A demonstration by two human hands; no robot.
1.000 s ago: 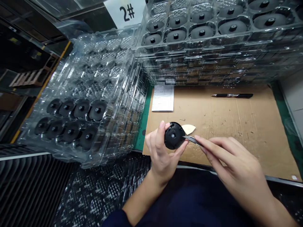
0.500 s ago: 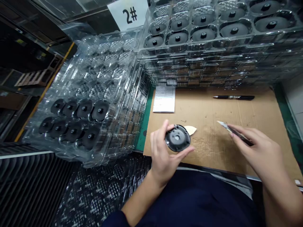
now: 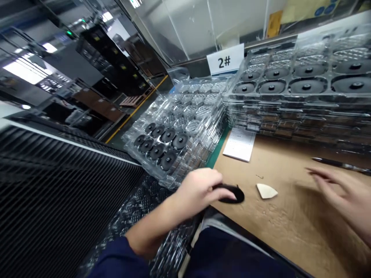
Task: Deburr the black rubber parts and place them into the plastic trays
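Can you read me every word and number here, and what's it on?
"2#": white paper sign behind the clear plastic trays.
Too blurred to read: print on the white rectangular paper sheet.
Too blurred: pale sheet at upper right, yellow panel with blue round marks, slim black pen.
Too small: yellow labels on the tall black stack.
Nothing readable: black round disc in the left hand.

Left fingers [image 3: 215, 177] curled, right fingers [image 3: 332, 175] extended

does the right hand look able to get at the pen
Probably yes: the right hand is close to the pen and nothing visible blocks the way, though whether the hand is free is unclear.
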